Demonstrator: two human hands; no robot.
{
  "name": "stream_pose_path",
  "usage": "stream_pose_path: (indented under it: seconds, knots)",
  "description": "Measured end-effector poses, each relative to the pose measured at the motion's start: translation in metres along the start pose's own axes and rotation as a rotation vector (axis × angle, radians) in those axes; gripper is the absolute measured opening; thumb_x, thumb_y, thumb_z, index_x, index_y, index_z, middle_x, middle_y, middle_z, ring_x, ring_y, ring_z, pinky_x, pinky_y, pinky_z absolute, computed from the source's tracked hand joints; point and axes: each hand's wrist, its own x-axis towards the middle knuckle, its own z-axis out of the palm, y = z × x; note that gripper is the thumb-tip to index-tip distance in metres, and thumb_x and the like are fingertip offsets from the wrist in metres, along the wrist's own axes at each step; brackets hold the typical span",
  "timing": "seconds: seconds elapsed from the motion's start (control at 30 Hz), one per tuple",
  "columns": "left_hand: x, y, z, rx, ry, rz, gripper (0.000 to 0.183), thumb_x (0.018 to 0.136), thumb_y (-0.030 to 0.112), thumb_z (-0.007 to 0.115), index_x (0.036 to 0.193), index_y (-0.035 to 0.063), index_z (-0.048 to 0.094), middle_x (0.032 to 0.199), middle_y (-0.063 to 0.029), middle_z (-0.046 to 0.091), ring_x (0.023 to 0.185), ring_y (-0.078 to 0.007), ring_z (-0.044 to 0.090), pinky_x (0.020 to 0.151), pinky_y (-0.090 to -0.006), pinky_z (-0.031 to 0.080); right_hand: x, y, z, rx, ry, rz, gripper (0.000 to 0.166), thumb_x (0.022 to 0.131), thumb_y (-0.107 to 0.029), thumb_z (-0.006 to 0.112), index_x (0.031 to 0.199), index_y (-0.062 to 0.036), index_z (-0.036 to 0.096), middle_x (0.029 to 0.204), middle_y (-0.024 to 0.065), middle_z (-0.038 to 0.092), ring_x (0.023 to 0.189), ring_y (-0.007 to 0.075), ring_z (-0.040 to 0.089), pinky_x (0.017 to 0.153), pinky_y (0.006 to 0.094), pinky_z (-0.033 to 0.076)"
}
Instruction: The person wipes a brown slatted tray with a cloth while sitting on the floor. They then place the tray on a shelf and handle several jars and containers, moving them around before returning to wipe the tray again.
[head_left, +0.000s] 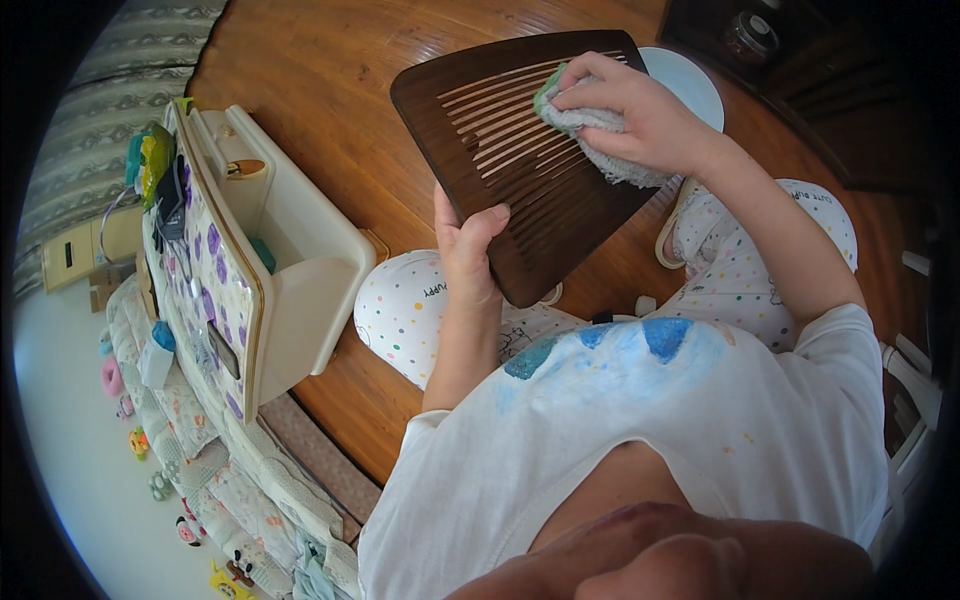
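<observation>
My left hand (470, 244) grips the near left edge of a dark brown slatted wooden panel (420, 94), with the thumb on its face. The panel is held up tilted above my lap, and floor shows through its narrow slots. In my right hand (637, 112) is a bunched grey cloth (592, 127) with a green edge. The cloth lies against the slats on the panel's right half. Behind the panel's far right corner, a pale round basin or stool top (686, 86) is partly hidden.
At left stands a cream table (315, 300) with an open compartment and a purple-flowered cover; a phone (223, 350) lies on it. Beyond is a sofa (195, 420) with patterned covers. Dark furniture (847, 112) holding a jar (752, 36) stands at far right, over wooden floor (337, 75).
</observation>
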Motion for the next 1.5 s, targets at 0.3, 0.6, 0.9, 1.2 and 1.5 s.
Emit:
stream_pose_path:
  seconds: [0.3, 0.6, 0.9, 1.2, 1.5]
  knots:
    - [-0.006, -0.01, 0.004, 0.074, -0.02, -0.046, 0.066, 0.074, -0.004, 0.056, 0.137, 0.0059, 0.038, 0.121, -0.0102, 0.055, 0.109, -0.0192, 0.055, 0.095, -0.0338, 0.046, 0.007, -0.042, 0.004, 0.06, -0.05, -0.064, 0.039, 0.073, -0.002, 0.065, 0.111, -0.004, 0.064, 0.112, 0.0094, 0.054, 0.105, 0.0254, 0.056, 0.09, 0.0332, 0.047]
    - [-0.006, -0.013, 0.004, 0.061, -0.042, -0.067, 0.066, 0.075, -0.004, 0.058, 0.137, 0.0057, 0.038, 0.121, -0.0101, 0.055, 0.109, -0.0187, 0.054, 0.094, -0.0327, 0.046, 0.006, -0.044, 0.007, 0.186, -0.015, -0.073, 0.04, 0.073, -0.002, 0.065, 0.113, -0.0048, 0.063, 0.112, 0.0091, 0.054, 0.107, 0.0245, 0.055, 0.091, 0.0331, 0.045]
    - [-0.006, -0.005, 0.011, 0.046, -0.037, -0.099, 0.059, 0.075, -0.003, 0.054, 0.132, 0.004, 0.042, 0.116, -0.0112, 0.058, 0.104, -0.0196, 0.058, 0.091, -0.0332, 0.049, 0.003, -0.03, 0.001, 0.183, 0.062, 0.014, 0.034, 0.075, -0.007, 0.063, 0.109, -0.0037, 0.066, 0.106, 0.0098, 0.058, 0.1, 0.0233, 0.058, 0.089, 0.0326, 0.047]
    - [-0.006, -0.004, 0.01, 0.007, -0.03, -0.108, 0.057, 0.075, -0.004, 0.053, 0.13, 0.0046, 0.043, 0.116, -0.0114, 0.057, 0.103, -0.0197, 0.058, 0.089, -0.0335, 0.05, 0.001, -0.047, 0.006, 0.176, 0.007, -0.03, 0.036, 0.074, -0.006, 0.062, 0.11, -0.0059, 0.067, 0.108, 0.0087, 0.056, 0.099, 0.0234, 0.058, 0.088, 0.0325, 0.048]
    - [-0.006, -0.008, 0.008, 0.045, 0.007, -0.062, 0.059, 0.075, -0.004, 0.054, 0.132, 0.0045, 0.043, 0.118, -0.0114, 0.057, 0.106, -0.0196, 0.057, 0.09, -0.0333, 0.049, -0.001, -0.051, 0.014, 0.074, 0.057, -0.041, 0.038, 0.073, -0.009, 0.064, 0.111, -0.0093, 0.067, 0.108, 0.0074, 0.056, 0.097, 0.024, 0.059, 0.083, 0.0336, 0.051]
